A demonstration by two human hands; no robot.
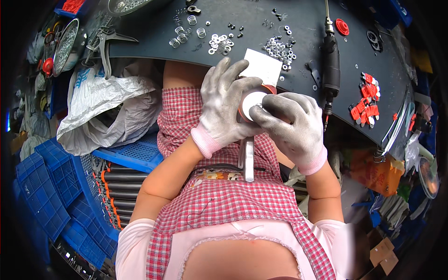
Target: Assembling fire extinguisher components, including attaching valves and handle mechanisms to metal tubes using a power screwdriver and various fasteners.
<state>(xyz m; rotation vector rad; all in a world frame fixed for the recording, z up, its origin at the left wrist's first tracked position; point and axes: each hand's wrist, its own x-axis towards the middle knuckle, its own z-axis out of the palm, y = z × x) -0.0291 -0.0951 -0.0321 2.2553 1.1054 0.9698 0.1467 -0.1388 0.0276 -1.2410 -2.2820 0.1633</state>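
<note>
In front of my apron, my gloved left hand [219, 107] wraps around a round red-rimmed piece with a white face [252, 103]. A flat metal lever [249, 163] hangs below it toward my lap; whether the two are joined is hidden. My gloved right hand [296, 126] has its thumb and fingertips pressed together over the white face. Something small and shiny shows at those fingertips, too small to name. Just beyond the hands, a square white card [263, 66] lies at the table's near edge.
The dark table [154, 44] bears springs [179, 35], washers [219, 44], small nuts [280, 49] and red-and-white parts [366, 105]. A black power screwdriver [331, 67] hangs at the right. Metal pliers-like tools [106, 44], a white sack [109, 100] and blue crates [46, 177] are left.
</note>
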